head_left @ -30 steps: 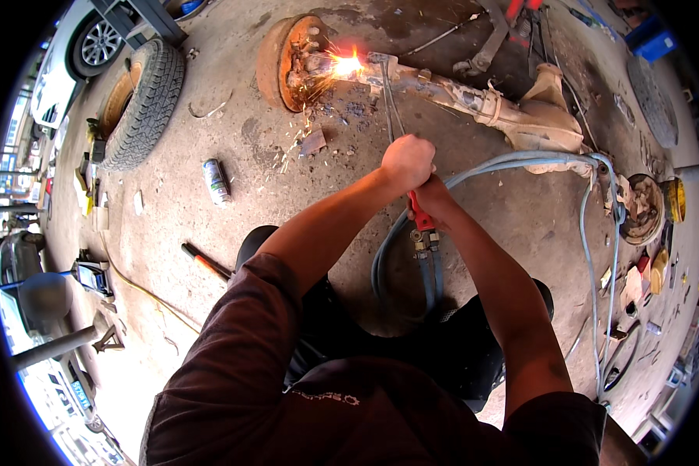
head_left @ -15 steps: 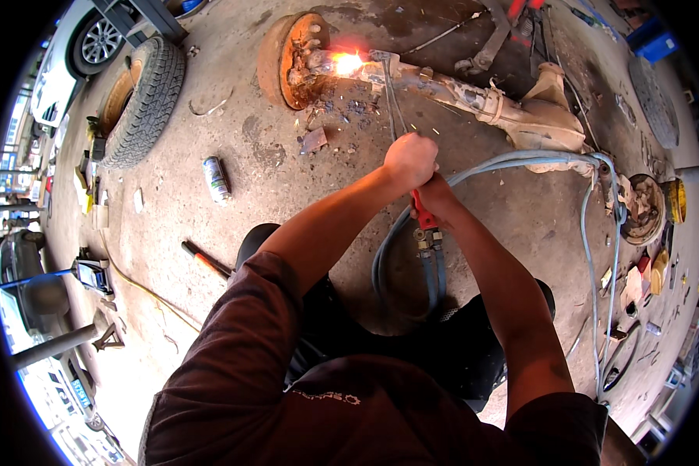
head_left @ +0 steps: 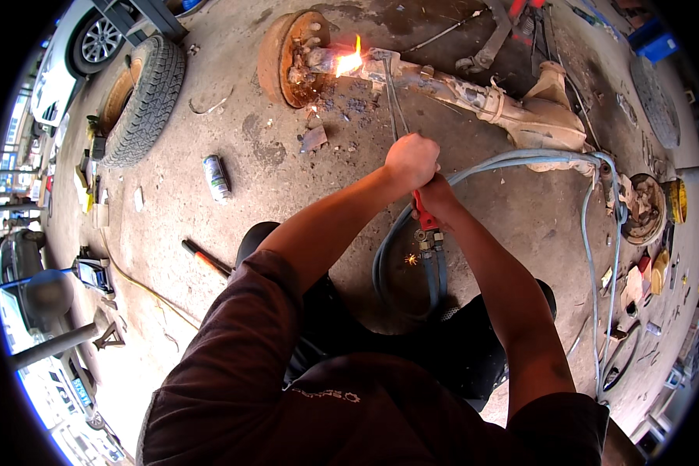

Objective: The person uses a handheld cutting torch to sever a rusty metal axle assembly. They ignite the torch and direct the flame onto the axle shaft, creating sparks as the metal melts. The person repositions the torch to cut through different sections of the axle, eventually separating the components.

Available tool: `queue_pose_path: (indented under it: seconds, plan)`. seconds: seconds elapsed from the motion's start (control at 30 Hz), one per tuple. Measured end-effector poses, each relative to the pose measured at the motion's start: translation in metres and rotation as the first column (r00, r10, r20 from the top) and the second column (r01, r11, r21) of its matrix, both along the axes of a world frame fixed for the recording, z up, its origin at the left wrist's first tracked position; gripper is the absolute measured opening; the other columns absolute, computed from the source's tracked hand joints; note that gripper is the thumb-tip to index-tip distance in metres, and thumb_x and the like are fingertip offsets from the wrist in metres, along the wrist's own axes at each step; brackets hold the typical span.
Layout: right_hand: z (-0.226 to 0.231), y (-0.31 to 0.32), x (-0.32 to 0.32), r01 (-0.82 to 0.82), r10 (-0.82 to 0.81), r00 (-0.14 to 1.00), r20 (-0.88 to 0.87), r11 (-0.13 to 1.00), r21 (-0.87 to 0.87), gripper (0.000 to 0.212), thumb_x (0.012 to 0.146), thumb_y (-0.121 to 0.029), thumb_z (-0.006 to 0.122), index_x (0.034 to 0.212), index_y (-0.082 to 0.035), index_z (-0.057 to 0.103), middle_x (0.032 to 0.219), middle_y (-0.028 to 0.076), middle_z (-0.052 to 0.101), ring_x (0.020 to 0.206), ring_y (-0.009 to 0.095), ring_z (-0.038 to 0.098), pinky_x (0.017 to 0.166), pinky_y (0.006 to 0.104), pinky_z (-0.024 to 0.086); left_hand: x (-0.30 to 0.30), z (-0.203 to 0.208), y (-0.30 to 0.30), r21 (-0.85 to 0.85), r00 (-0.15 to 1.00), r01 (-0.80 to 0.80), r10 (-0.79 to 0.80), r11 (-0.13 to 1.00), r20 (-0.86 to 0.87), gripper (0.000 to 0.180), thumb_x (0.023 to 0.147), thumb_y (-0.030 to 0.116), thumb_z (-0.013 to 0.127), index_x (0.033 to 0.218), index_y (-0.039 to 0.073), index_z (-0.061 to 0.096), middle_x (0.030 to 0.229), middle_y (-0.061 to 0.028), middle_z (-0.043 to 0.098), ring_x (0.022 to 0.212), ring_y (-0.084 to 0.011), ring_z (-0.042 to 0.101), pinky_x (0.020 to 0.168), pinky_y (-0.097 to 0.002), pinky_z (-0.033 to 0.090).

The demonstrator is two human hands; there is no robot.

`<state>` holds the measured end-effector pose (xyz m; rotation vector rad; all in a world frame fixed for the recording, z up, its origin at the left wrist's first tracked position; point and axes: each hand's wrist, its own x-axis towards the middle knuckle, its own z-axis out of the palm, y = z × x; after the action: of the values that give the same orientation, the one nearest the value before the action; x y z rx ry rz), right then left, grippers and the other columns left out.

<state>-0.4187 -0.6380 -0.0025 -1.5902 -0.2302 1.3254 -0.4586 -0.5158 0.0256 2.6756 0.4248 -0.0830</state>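
Observation:
Both my hands are wrapped round a cutting torch with a red handle (head_left: 425, 215). My left hand (head_left: 412, 161) closes on its front part, and my right hand (head_left: 438, 194) grips the red handle just behind. From the fists the torch's thin metal tubes (head_left: 394, 97) run away from me to the rusty axle housing (head_left: 474, 101). A bright orange flame (head_left: 349, 62) burns on the housing beside the rusty brake drum (head_left: 287, 66) at its left end. Blue-grey hoses (head_left: 435, 272) leave the handle's brass fittings and loop to the right. A small spark (head_left: 412, 259) glows near the fittings.
Dark scraps and a flat metal piece (head_left: 314, 139) lie below the drum. A spray can (head_left: 216, 178) stands or lies left of my arms, with a tyre (head_left: 149, 101) beyond it. An orange-and-black tool (head_left: 206, 258) rests by my left knee. A second drum (head_left: 645, 210) is at the right.
The flame now rises higher and its red glow is smaller. A spark has appeared near the hose fittings. My hands and the torch stay almost in the same place.

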Motion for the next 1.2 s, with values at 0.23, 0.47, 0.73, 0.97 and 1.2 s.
queue_pose_path:
  seconds: [0.23,0.47,0.73,0.97,1.2]
  plan:
    - [0.001,0.000,-0.002,0.000,-0.002,0.999,0.050,0.999,0.038,0.017,0.098,-0.015,0.051,0.089,-0.001,0.053,0.063,0.010,0.054,0.045,0.023,0.057,0.041,0.0381,0.046,-0.001,0.001,0.000,0.017,1.000,0.006,-0.006,1.000,0.008,0.030,0.083,0.033,0.074,0.086,0.003,0.073,0.091,-0.0168,0.072,0.095,-0.0370,0.069,0.086,-0.0457,0.055]
    - [-0.005,-0.001,-0.003,-0.036,0.031,0.993,0.113,0.998,0.046,0.018,0.097,-0.016,0.051,0.085,-0.001,0.052,0.059,0.009,0.053,0.042,0.023,0.056,0.039,0.0385,0.043,-0.001,0.002,-0.001,0.021,1.000,0.015,-0.014,1.000,-0.018,0.030,0.084,0.033,0.074,0.086,0.003,0.073,0.090,-0.0170,0.072,0.095,-0.0366,0.069,0.087,-0.0455,0.055]
    - [0.005,0.000,-0.006,0.024,-0.027,0.994,0.103,0.999,0.032,0.017,0.096,-0.012,0.049,0.083,-0.001,0.051,0.060,0.010,0.053,0.042,0.023,0.055,0.039,0.0394,0.043,-0.003,0.007,-0.002,0.002,1.000,0.000,0.000,1.000,0.015,0.031,0.084,0.034,0.074,0.088,0.003,0.072,0.089,-0.0177,0.071,0.097,-0.0363,0.068,0.089,-0.0456,0.054]
    - [0.008,0.000,-0.007,-0.016,0.013,0.996,0.088,0.999,0.029,0.017,0.095,-0.010,0.050,0.081,0.000,0.052,0.060,0.011,0.053,0.043,0.024,0.055,0.039,0.0398,0.043,-0.004,0.005,-0.001,-0.007,1.000,-0.010,0.010,1.000,-0.002,0.030,0.084,0.034,0.073,0.089,0.004,0.072,0.092,-0.0173,0.072,0.097,-0.0360,0.068,0.089,-0.0454,0.054]
    - [0.004,-0.001,-0.005,-0.018,0.016,0.994,0.107,1.000,0.015,0.017,0.095,-0.011,0.050,0.082,0.000,0.053,0.060,0.011,0.054,0.043,0.025,0.057,0.040,0.0399,0.044,-0.004,0.003,-0.002,0.011,1.000,0.002,-0.003,1.000,0.013,0.031,0.084,0.034,0.073,0.089,0.004,0.072,0.093,-0.0171,0.072,0.098,-0.0357,0.068,0.090,-0.0455,0.054]
